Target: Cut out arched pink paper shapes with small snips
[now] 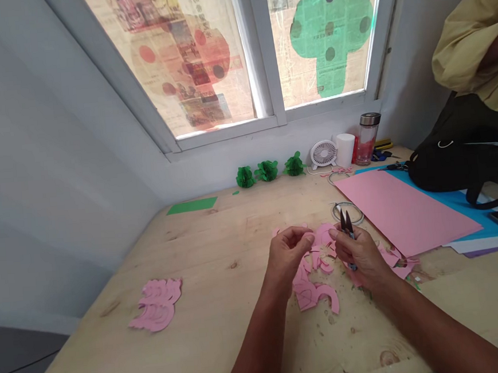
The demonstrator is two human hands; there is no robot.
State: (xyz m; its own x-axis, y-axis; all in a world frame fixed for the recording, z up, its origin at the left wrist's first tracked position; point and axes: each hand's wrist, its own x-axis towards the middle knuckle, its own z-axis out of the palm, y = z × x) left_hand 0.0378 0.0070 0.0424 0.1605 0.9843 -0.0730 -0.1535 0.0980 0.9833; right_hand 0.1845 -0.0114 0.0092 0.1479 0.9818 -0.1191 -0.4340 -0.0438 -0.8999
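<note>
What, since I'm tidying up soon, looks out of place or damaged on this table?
Curved pink paper offcuts lie jumbled right of centre on the pale wooden table, looking untidy beside the neatly grouped pink scalloped paper pieces on the left. I see nothing damaged.

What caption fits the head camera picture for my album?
Scissors in the right hand, left hand close by, pink paper scraps below.

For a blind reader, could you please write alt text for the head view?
A person's left hand, and right hand holding scissors, are over cut pink paper on a wooden table; three green ornaments and a fan stand beyond.
</note>
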